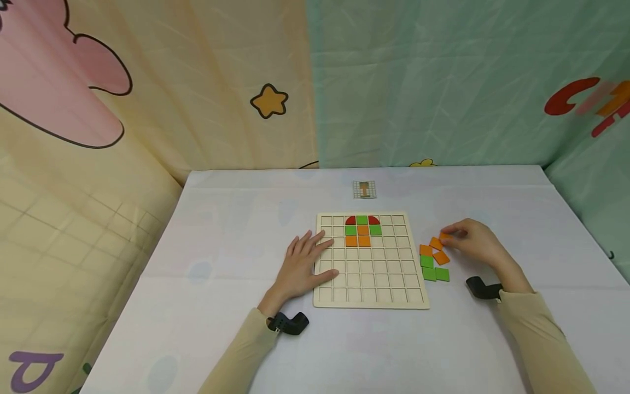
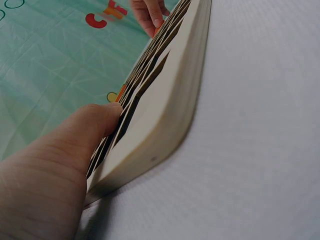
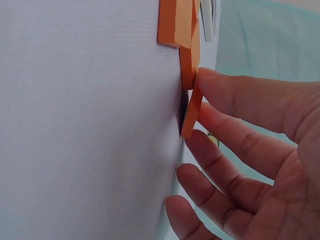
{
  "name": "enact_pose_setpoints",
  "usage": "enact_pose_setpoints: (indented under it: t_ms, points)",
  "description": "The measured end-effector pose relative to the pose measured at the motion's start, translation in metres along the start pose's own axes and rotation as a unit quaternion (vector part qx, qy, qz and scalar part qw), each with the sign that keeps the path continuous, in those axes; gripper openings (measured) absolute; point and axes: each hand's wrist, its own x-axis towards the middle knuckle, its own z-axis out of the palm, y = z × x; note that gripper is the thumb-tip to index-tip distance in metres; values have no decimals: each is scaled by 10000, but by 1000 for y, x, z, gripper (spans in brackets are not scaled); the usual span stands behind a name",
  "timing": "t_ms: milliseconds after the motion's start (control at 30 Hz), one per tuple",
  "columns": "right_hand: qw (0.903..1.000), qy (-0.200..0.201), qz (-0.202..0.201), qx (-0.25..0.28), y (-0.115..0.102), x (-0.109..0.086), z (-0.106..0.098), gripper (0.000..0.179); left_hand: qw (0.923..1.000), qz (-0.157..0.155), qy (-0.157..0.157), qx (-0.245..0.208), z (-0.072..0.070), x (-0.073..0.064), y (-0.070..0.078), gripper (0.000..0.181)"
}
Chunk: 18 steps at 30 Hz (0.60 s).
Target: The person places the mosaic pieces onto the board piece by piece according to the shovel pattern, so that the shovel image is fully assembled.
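A square wooden grid board [image 1: 371, 282] lies on the table, with red, green and orange pieces set in its upper cells. My left hand [image 1: 305, 265] rests spread over the board's left edge, its thumb [image 2: 102, 117] lying on the grid in the left wrist view. To the right of the board, my right hand [image 1: 474, 241] pinches an orange square tile [image 3: 192, 115] between thumb and fingers; in the right wrist view the tile is tilted. Right beside it are loose orange tiles [image 1: 441, 257] and green tiles [image 1: 429, 273].
A small card [image 1: 364, 189] printed with a grid and a brown shape lies behind the board. The table [image 1: 221, 328] has a white cloth, and printed curtains [image 1: 433, 82] hang behind it. Each wrist wears a black camera mount [image 1: 293, 324].
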Motion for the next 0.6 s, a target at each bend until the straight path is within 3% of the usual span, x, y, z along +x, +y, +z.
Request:
enact_pose_setpoints:
  t_ms: [233,600]
  points:
    - [9999,142,-4,-32,1,0,2,32,9999,78,86,-37,0,0,0,70]
    - [9997,156,203,22,6,0,2,38,10000,45,41,64,0,0,-1,71]
